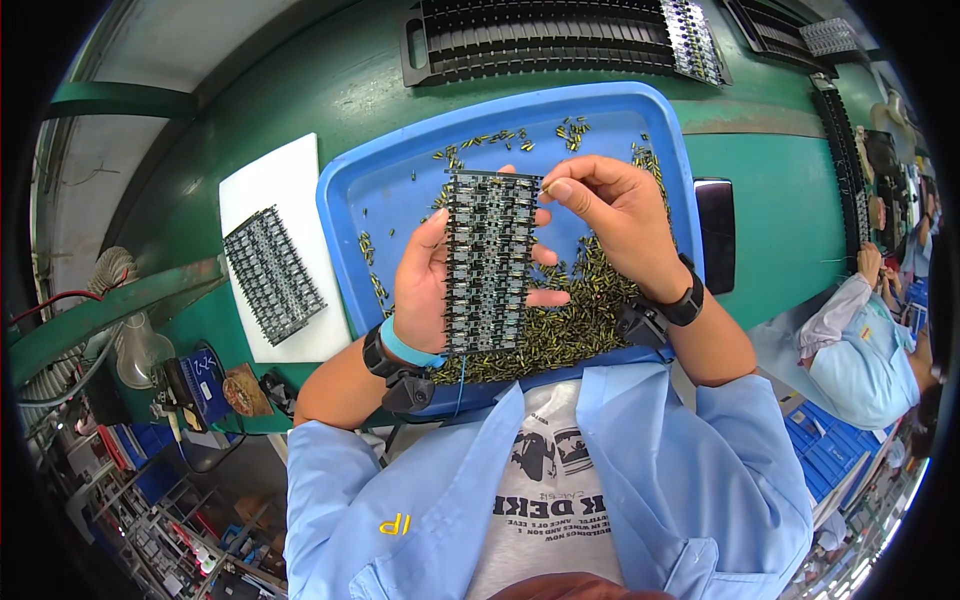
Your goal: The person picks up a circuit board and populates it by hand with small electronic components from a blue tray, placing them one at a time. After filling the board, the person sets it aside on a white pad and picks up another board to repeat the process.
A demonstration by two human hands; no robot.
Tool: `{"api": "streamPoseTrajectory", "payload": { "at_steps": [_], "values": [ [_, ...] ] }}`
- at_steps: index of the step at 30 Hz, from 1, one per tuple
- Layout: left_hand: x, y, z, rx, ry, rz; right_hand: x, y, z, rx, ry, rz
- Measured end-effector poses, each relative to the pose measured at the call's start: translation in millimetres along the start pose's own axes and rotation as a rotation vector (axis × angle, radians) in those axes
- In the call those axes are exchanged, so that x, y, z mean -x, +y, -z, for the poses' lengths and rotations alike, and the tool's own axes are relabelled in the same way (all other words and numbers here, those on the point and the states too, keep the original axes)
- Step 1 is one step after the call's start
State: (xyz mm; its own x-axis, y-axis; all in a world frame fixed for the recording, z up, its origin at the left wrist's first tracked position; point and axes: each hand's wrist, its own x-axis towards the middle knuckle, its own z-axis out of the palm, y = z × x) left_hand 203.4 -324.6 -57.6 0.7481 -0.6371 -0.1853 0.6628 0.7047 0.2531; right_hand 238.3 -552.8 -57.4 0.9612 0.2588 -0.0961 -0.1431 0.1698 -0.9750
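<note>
My left hand [424,262] grips a panel of circuit boards [487,265] from behind. Its thumb lies at the left edge and its fingers show past the right edge. The panel is densely covered with small parts and is held up over a blue plastic tray [345,170]. At the panel's upper right corner, my right hand [625,215] is closed in a pinch, thumb against forefinger. Whatever lies between those fingertips is too small to make out. Many small dark-and-yellow cylindrical components [590,325] are heaped at the tray's near right side, with others scattered along its walls.
A second circuit board panel [275,275] lies on a white board [300,165] at left. A black slotted rack [545,45] holding panels stands at the back. Right of the tray lies a dark flat device [714,235]. A co-worker in light blue [865,355] sits at far right.
</note>
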Motion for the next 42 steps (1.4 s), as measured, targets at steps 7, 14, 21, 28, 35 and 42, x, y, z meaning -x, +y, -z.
{"api": "streamPoseTrajectory", "payload": {
  "at_steps": [7,14,21,28,35,42],
  "values": [
    [1.1,-3.6,-3.4,-0.022,0.025,-0.013,1.2,-1.6,-7.0,0.107,0.056,0.11],
    [2.5,-5.4,-9.1,-0.076,-0.03,-0.025,-0.6,-0.7,-15.9,0.642,0.045,0.627],
    [5.3,-6.5,-11.5,-0.108,-0.051,-0.009,2.5,0.6,-20.7,0.706,0.1,0.703],
    [5.9,-7.1,-11.2,-0.146,-0.073,-0.003,3.9,-2.0,-21.8,0.7,0.123,0.708],
    [6.7,-7.2,-17.0,-0.161,-0.01,0.0,4.1,-3.3,-23.3,0.757,0.126,0.761],
    [6.6,-7.2,-14.0,-0.395,0.038,-0.058,8.0,-6.8,-24.6,0.87,0.125,0.84]
  ]
}}
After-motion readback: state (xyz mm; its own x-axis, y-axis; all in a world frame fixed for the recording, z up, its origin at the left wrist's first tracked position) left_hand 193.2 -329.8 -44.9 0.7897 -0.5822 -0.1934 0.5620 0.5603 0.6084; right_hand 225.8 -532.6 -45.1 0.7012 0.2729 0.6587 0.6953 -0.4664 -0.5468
